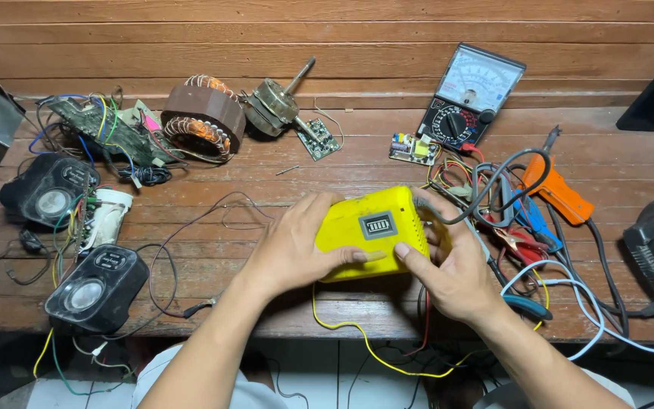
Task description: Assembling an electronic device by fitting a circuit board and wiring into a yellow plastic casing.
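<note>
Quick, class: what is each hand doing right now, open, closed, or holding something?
Left hand: closed around the left side of the yellow box, thumb on its front.
Right hand: closed around the box's right side, thumb on its front.

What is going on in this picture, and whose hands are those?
The picture comes from a camera worn on a person's head, looking down, so the hands are that person's own. The left hand and right hand together hold a yellow box with a yellow wire hanging from it. They work at a wooden table. On it lie two black speakers, a copper coil ring, a small green circuit board, a meter with a dial and an orange tool among tangled wires.
</note>
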